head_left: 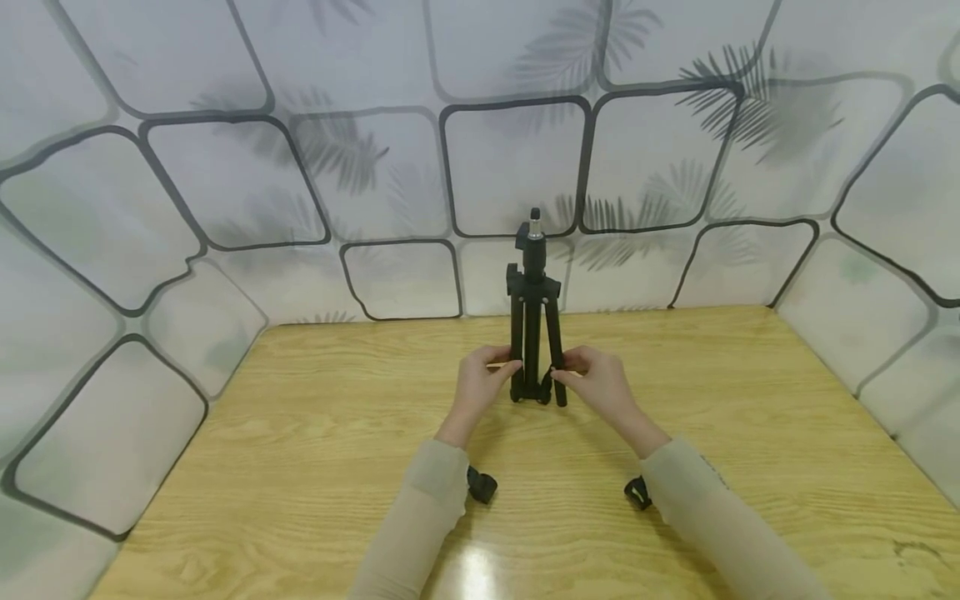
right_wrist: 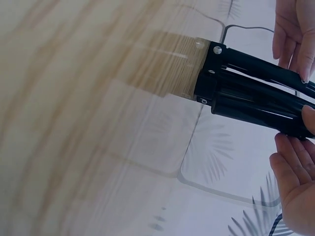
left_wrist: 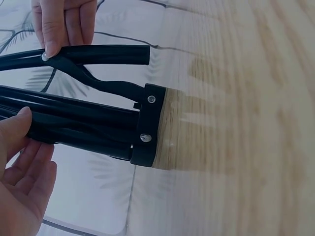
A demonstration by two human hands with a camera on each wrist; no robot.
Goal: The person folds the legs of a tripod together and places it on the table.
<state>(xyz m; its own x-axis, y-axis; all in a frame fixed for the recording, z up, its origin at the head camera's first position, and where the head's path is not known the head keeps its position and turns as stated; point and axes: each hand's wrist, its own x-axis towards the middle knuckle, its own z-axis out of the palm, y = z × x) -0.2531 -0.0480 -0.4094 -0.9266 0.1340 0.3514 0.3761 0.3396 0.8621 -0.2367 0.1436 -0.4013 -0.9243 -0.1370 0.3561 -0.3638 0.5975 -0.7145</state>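
Observation:
A black tripod stand (head_left: 532,321) with a silver stud on top stands upright on the wooden table. My left hand (head_left: 480,379) pinches its left leg between thumb and fingers, low down. Opposite it, my right hand (head_left: 600,382) pinches the right leg (head_left: 556,346), which leans slightly out from the centre tube. In the left wrist view a curved brace (left_wrist: 106,84) links that outer leg to the bottom bracket (left_wrist: 148,125). The right wrist view shows the bracket (right_wrist: 209,73) close above the tabletop, with fingers of both hands on the legs.
The wooden table (head_left: 322,467) reaches back to a pale patterned cloth wall (head_left: 517,167) just behind the tripod. Cloth walls also rise at left and right. Small black items (head_left: 482,486) show beside each sleeve, partly hidden.

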